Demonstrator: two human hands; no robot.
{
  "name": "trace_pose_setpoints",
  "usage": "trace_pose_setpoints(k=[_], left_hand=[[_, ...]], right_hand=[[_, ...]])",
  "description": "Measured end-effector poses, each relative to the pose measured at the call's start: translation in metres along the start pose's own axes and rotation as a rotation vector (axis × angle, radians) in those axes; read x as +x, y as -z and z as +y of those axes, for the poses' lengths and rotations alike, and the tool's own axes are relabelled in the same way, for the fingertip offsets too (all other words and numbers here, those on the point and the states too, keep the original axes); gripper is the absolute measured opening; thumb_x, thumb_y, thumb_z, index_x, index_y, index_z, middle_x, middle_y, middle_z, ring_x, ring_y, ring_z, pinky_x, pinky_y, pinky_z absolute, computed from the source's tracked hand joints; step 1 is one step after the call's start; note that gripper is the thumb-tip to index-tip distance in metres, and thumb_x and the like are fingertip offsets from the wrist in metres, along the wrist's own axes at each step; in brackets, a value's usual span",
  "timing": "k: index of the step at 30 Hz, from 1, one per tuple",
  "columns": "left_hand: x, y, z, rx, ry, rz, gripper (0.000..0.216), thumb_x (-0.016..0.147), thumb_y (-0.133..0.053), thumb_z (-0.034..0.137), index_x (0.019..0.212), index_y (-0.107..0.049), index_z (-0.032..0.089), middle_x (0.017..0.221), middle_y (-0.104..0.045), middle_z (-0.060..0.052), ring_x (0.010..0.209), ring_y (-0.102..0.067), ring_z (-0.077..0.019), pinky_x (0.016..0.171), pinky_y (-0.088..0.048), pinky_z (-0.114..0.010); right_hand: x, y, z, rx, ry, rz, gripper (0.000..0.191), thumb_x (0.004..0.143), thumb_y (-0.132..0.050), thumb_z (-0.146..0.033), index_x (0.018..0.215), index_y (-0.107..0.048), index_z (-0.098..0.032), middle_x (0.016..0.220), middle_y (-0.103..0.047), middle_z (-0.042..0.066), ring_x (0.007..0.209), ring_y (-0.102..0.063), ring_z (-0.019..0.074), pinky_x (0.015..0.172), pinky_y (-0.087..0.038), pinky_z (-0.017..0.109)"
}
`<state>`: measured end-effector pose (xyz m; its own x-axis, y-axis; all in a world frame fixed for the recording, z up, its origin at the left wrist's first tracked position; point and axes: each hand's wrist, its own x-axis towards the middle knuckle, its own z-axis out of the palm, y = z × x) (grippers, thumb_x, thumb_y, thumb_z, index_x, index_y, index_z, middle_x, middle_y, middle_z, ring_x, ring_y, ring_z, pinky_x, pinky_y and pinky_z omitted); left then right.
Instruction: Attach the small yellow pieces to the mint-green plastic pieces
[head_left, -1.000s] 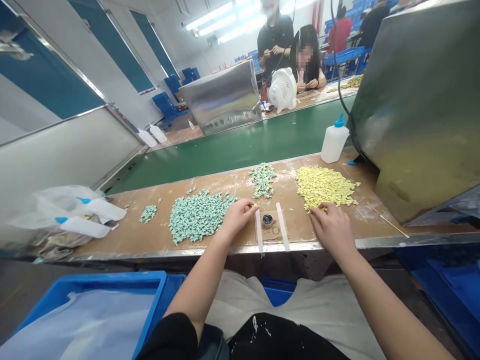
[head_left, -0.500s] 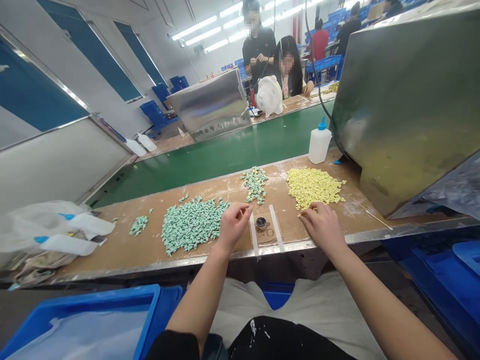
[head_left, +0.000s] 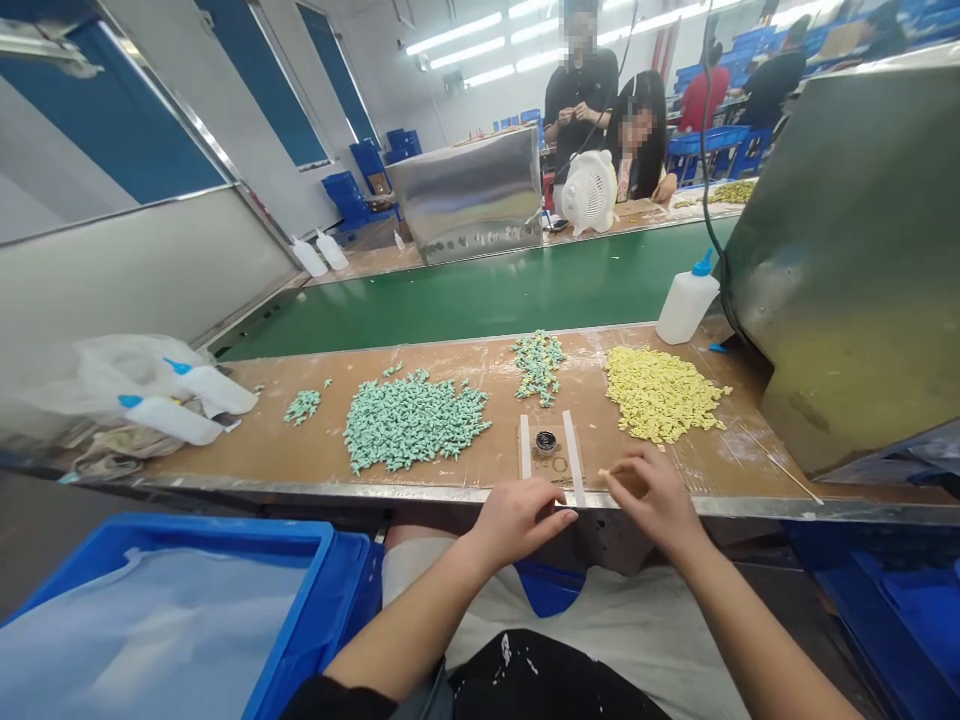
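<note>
My right hand (head_left: 654,492) pinches a small pale yellow piece (head_left: 604,475) between thumb and fingertips, above the bench's front edge. Curled fingers and an extended thumb show on my left hand (head_left: 519,518), level with the edge; what it holds, if anything, is hidden. Between and beyond the hands stands a small round pot of dark liquid (head_left: 546,441), flanked by two white tape strips (head_left: 574,455). A heap of yellow pieces (head_left: 660,393) lies past my right hand. To the left spreads a larger heap of green pieces (head_left: 412,420). A small mixed green-and-yellow pile (head_left: 538,365) sits behind the pot.
A white squeeze bottle (head_left: 686,305) stands by a metal box (head_left: 862,270) at right. A thin stick (head_left: 784,462) lies nearby. More bottles (head_left: 176,420) lie at left. Beyond runs a green conveyor belt (head_left: 450,300); people sit and stand past it. A blue bin (head_left: 322,560) is lower left.
My left hand has moved right and toward me, away from the green heap. My right hand has drawn back from the yellow heap with a yellow piece. The camera view has shifted.
</note>
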<state>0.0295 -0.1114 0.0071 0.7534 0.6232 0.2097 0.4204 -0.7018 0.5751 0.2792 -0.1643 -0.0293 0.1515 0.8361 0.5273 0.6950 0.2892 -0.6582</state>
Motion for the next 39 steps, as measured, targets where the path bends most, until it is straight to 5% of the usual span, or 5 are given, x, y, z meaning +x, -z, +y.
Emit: trace_pose_setpoints(k=[10, 16, 26, 34, 39], left_hand=[[-0.013, 0.000, 0.004, -0.146, -0.037, -0.066, 0.049, 0.108, -0.032, 0.054, 0.078, -0.052, 0.021, 0.073, -0.056, -0.004, 0.069, -0.052, -0.0164, 0.064, -0.036, -0.029], [-0.022, -0.011, 0.008, -0.710, 0.248, -0.026, 0.056, 0.104, -0.035, 0.067, 0.075, -0.044, 0.021, 0.067, -0.045, 0.002, 0.063, -0.042, -0.0127, 0.062, -0.035, -0.028], [-0.020, -0.007, 0.010, -0.859, 0.256, -0.098, 0.058, 0.102, -0.037, 0.071, 0.077, -0.048, 0.020, 0.068, -0.045, 0.003, 0.063, -0.044, -0.0125, 0.062, -0.038, -0.027], [0.007, 0.040, -0.051, 0.256, 0.285, 0.319, 0.030, 0.104, -0.054, 0.044, 0.101, -0.071, 0.020, 0.112, -0.068, -0.013, 0.106, -0.056, -0.0276, 0.089, -0.043, -0.038], [0.024, 0.057, -0.084, 0.551, 0.384, 0.185, 0.015, 0.100, -0.060, 0.022, 0.104, -0.075, 0.020, 0.113, -0.068, -0.014, 0.109, -0.054, -0.0304, 0.089, -0.043, -0.043]], right_hand=[[-0.035, -0.040, -0.073, 0.953, -0.683, -0.324, 0.046, 0.082, -0.079, -0.062, 0.074, -0.068, -0.018, 0.063, -0.054, -0.002, 0.055, -0.042, 0.0109, 0.051, -0.037, 0.025], [-0.031, -0.037, -0.073, 0.725, -0.324, -0.125, 0.023, 0.087, -0.080, -0.047, 0.086, -0.079, -0.024, 0.081, -0.074, 0.006, 0.074, -0.068, 0.0202, 0.066, -0.058, 0.033], [-0.017, -0.033, -0.068, 0.526, -0.006, -0.122, 0.010, 0.095, -0.074, -0.031, 0.089, -0.082, -0.027, 0.080, -0.075, 0.005, 0.073, -0.072, 0.0201, 0.065, -0.061, 0.033], [0.036, -0.028, -0.039, 0.197, 0.122, -0.091, 0.015, 0.098, -0.069, -0.034, 0.092, -0.081, -0.026, 0.087, -0.071, 0.005, 0.076, -0.068, 0.0198, 0.064, -0.055, 0.032], [0.066, -0.028, -0.020, -0.077, 0.281, -0.177, 0.024, 0.102, -0.064, -0.039, 0.092, -0.081, -0.025, 0.090, -0.066, 0.006, 0.073, -0.063, 0.0172, 0.061, -0.046, 0.030]])
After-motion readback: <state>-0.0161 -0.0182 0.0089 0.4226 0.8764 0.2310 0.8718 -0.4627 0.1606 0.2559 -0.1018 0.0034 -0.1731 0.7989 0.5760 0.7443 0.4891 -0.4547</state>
